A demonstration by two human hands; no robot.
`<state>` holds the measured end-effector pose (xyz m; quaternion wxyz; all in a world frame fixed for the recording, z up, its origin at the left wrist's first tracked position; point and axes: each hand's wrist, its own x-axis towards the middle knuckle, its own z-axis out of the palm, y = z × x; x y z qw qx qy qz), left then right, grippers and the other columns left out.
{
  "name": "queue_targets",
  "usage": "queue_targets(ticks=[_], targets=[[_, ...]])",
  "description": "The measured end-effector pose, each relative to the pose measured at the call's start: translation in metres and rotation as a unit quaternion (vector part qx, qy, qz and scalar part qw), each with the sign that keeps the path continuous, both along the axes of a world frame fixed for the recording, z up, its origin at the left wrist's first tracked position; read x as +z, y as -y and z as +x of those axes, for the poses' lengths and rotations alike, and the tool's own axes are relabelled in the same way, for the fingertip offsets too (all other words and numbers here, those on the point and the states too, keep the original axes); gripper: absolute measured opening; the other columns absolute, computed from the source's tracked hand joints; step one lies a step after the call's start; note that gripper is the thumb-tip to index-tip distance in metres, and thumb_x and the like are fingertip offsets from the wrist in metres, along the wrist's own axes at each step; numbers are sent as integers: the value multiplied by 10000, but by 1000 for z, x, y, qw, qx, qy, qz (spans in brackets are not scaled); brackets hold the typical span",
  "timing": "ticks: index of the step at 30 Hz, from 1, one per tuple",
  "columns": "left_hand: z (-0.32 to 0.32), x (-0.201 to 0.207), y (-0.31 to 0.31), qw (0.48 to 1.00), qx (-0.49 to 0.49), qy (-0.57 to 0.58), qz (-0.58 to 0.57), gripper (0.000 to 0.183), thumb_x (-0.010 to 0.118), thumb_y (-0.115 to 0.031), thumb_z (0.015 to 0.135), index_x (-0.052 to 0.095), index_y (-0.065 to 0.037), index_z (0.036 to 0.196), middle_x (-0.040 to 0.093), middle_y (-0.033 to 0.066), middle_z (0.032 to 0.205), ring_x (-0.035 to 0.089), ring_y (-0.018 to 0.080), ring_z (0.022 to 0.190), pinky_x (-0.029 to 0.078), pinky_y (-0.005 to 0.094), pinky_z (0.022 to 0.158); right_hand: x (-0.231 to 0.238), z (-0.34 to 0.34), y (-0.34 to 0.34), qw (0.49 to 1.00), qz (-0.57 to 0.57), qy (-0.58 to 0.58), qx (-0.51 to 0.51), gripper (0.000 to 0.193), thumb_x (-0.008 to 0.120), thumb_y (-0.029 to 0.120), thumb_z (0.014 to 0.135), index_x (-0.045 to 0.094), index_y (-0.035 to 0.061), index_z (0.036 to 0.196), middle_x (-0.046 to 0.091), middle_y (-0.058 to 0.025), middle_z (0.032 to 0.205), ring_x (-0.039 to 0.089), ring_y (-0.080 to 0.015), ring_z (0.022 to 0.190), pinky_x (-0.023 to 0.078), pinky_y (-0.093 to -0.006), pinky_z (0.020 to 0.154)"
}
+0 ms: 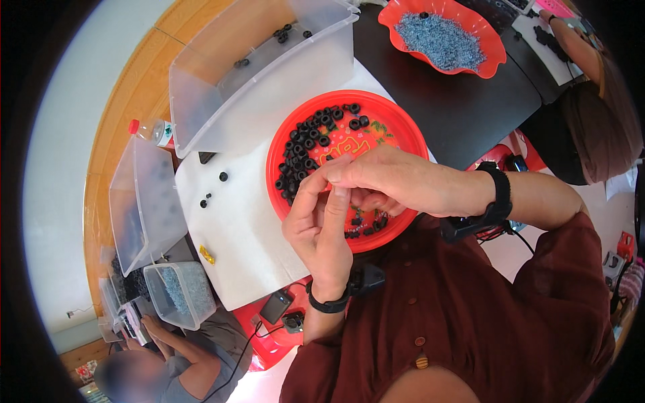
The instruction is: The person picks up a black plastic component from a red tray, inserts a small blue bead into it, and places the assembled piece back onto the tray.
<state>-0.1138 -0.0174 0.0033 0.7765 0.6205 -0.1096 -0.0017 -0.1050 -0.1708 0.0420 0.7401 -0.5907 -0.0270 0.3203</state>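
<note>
- My left hand (321, 225) and right hand (376, 181) meet fingertip to fingertip over the near side of the red plate (403, 131); the fingers are pinched together, but I cannot tell what sits between them.
- The small black rings (306, 144) lie heaped on the plate's left half, a few more under my hands at its near rim.
- I judge them light, slightly rubbery and prone to roll; best pinched across the outer edge.
- The plate is glossy plastic, round, with a shallow lip, resting on a white sheet (235, 228).
- Left of the plate, three loose rings (223, 176) dot the sheet.
- Beyond the plate stands a clear plastic bin (222, 94), then a scalloped red dish (494, 47) of grey-blue bits.
</note>
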Motion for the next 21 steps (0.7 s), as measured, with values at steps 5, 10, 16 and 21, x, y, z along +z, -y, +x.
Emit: queue_targets(ticks=[5,10,16,21], targets=[[-4,-3,-3,998,51,12,-21,229,566,-32,903,593,41,1118,640,93,1047,597,133,941,476,264,838,-8,4,9,976,-117,181,-11,325,481,341,954,607,59,1057,507,-1,698,428,-72,605,351,-247,511],[5,2,-13,989,-38,-108,-90,238,557,-66,915,581,32,1131,646,102,1023,619,144,905,498,259,763,-5,16,13,899,-121,404,-117,183,572,164,908,596,-16,927,591,-129,779,571,-201,626,453,-318,596],[8,9,-16,974,-116,-155,-116,227,551,-111,928,574,32,1103,664,128,968,650,184,847,498,247,739,-2,29,22,830,-156,536,-12,147,590,35,865,632,18,1005,586,-82,876,603,-184,813,485,-283,709],[9,6,-17,974,-136,-151,-102,210,562,-107,922,581,30,1081,661,133,971,647,180,850,497,245,745,5,29,24,876,-125,465,20,129,606,39,861,640,7,981,585,-74,866,601,-161,827,485,-280,717]])
